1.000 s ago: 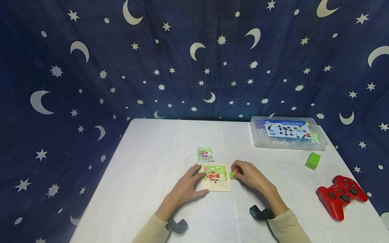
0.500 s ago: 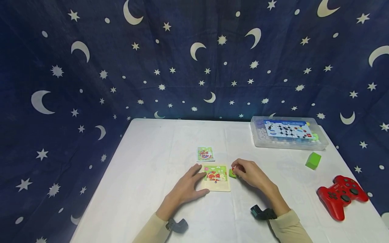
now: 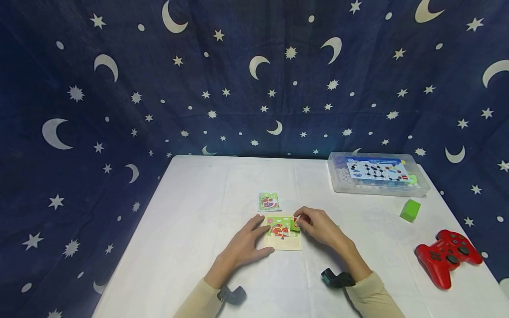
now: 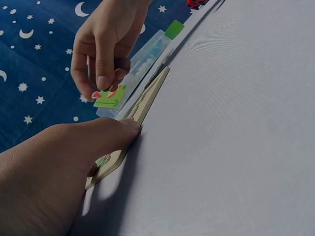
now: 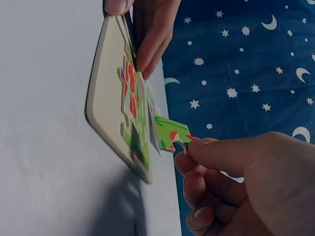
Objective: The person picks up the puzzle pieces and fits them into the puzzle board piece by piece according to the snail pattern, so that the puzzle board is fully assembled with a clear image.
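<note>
A wooden jigsaw board point(image 3: 283, 244) lies on the white table, with a green and red picture in its upper part. My left hand point(image 3: 244, 247) rests at its left side, fingers fairly straight; the thumb touches the near left corner and fingertips lie along the left edge. Above the board's right side, my right hand point(image 3: 321, 226) pinches a green and red jigsaw piece point(image 5: 167, 129) between thumb and fingers. In the right wrist view the piece is tilted and apart from the board. A small picture card point(image 3: 268, 201) lies just beyond the board.
A clear plastic box point(image 3: 377, 187) with a molecule-picture label stands at the back right. Nearer are a green block point(image 3: 410, 210) and a red game controller point(image 3: 447, 256). A dark star-and-moon cloth point(image 3: 238, 88) hangs behind the table.
My right hand has moved left with the jigsaw piece, from beside the board to above its right part. The left hand and board have stayed in place.
</note>
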The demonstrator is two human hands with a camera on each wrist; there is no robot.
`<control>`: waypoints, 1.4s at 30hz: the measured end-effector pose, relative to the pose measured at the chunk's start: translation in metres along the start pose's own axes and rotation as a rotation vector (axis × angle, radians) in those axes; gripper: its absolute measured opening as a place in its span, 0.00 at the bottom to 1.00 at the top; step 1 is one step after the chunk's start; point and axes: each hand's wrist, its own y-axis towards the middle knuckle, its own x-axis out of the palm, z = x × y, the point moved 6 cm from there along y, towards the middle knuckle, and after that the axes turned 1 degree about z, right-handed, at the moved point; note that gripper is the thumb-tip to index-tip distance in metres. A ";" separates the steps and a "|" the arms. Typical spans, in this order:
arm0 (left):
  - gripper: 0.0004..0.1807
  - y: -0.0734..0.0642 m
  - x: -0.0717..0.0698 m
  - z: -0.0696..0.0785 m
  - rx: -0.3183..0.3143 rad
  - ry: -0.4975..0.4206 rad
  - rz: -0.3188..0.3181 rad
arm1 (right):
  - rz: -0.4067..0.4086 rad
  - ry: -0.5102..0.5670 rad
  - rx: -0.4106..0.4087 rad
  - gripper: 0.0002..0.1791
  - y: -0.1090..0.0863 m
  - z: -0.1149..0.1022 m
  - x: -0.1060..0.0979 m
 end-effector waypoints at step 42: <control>0.37 -0.001 0.004 -0.002 -0.033 0.006 -0.036 | -0.076 -0.006 -0.171 0.08 0.001 -0.038 0.060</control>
